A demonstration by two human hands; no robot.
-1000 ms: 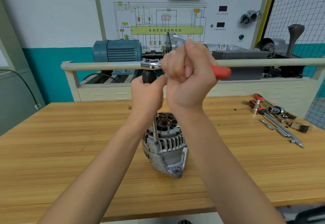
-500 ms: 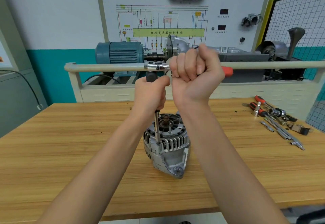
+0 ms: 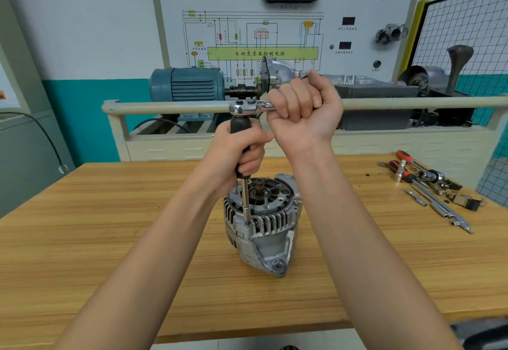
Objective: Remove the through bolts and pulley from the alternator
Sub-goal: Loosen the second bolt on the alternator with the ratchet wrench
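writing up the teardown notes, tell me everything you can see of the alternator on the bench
The alternator is a silver cast-metal unit, dull and a little worn, standing on end on the wooden table. Cooling slots ring its upper housing; the open top shows a brownish shaft end and dark internals. A mounting ear with a bolt hole points toward the camera at its base. A slim steel extension shaft runs down to its upper rim, near the slots. Neither hand touches it.

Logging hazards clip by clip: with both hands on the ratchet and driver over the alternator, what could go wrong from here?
1. The alternator stands unclamped on the table; turning force could tip or spin it.
2. The long driver, steadied only by the left hand, may slip off the bolt.
3. If the ratchet slips, the right hand could strike the rail.
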